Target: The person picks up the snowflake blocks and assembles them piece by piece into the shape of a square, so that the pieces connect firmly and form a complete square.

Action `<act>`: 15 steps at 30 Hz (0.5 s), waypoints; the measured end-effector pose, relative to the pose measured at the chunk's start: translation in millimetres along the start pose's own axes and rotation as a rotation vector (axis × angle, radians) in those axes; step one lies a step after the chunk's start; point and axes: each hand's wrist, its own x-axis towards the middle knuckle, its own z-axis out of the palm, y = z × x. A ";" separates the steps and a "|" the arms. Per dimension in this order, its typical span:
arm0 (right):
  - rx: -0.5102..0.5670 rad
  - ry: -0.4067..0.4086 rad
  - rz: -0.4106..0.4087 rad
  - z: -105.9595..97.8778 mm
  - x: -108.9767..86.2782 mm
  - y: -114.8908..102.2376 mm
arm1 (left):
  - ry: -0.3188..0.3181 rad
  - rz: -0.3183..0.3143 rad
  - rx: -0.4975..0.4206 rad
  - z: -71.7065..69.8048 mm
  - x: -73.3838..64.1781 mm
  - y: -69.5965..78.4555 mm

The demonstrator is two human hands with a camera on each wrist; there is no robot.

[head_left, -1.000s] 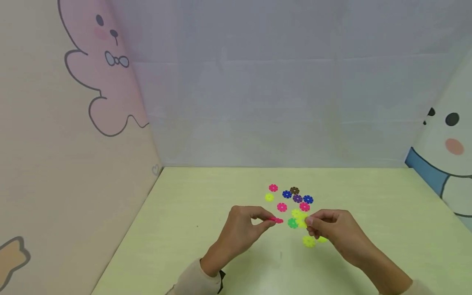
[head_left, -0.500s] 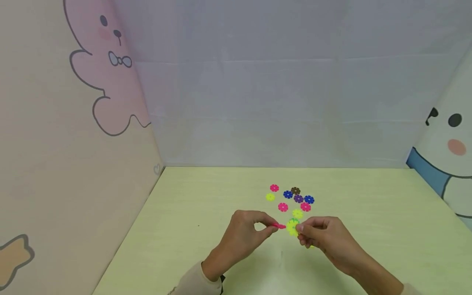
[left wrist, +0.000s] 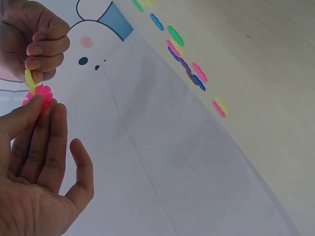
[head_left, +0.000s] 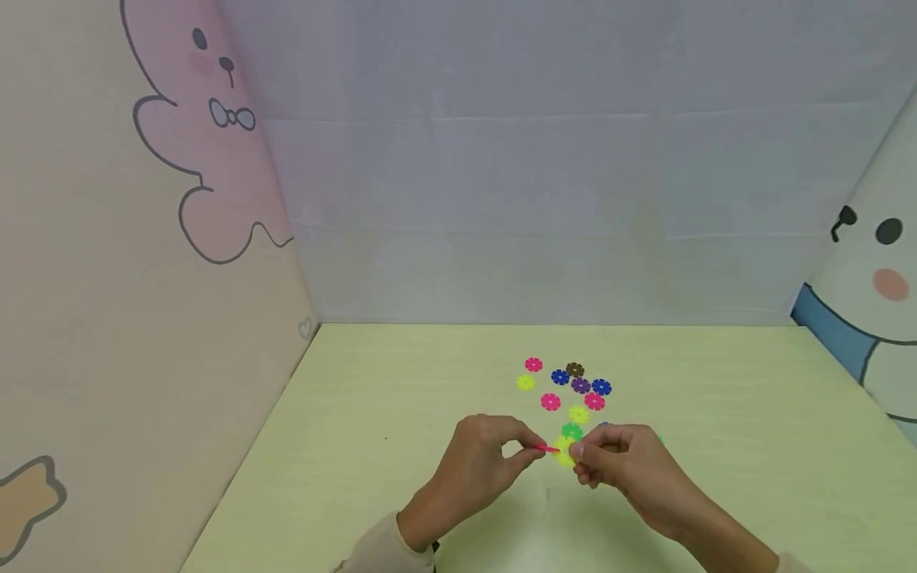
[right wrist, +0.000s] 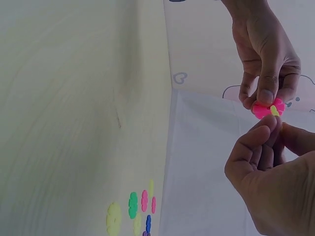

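Observation:
Between thumb and fingers, my left hand (head_left: 480, 461) pinches a pink notched plastic disc (left wrist: 45, 93), a snowflake-style building piece. My right hand (head_left: 637, 476) pinches a yellow notched disc (head_left: 563, 455) of the same kind. In both wrist views the discs meet edge to edge, set at an angle to each other. Whether their slots are fully engaged is hard to tell, since fingertips cover parts of both. The hands are close together above the table. Just behind the yellow disc, a green disc (head_left: 571, 430) shows on the tabletop.
Loose discs lie beyond the hands on the pale table (head_left: 401, 374), among them a brown disc (head_left: 575, 370), a purple disc (head_left: 581, 385) and a yellow disc (head_left: 579, 415). Others are partly hidden by my right hand. A white curtain (head_left: 487, 199) stands along the table's back edge.
My right hand has moved left and slightly down, bringing the yellow disc against the pink one. My left hand has shifted slightly right and down, still holding the pink disc.

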 end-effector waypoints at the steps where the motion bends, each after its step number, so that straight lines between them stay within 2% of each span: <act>1: -0.001 0.001 -0.004 0.2 0.2 0.4 | 0.007 0.012 0.007 0.7 0.0 0.1; 6: 0.008 0.012 0.002 0.7 0.3 3.6 | 0.003 0.035 0.027 3.2 -0.6 0.8; 12: 0.032 -0.010 0.035 -0.9 -1.4 7.9 | -0.090 0.057 0.070 1.9 -1.9 -0.5; 15: 0.042 -0.022 0.037 -2.9 -1.4 9.1 | -0.155 0.059 0.036 2.5 -1.2 -1.1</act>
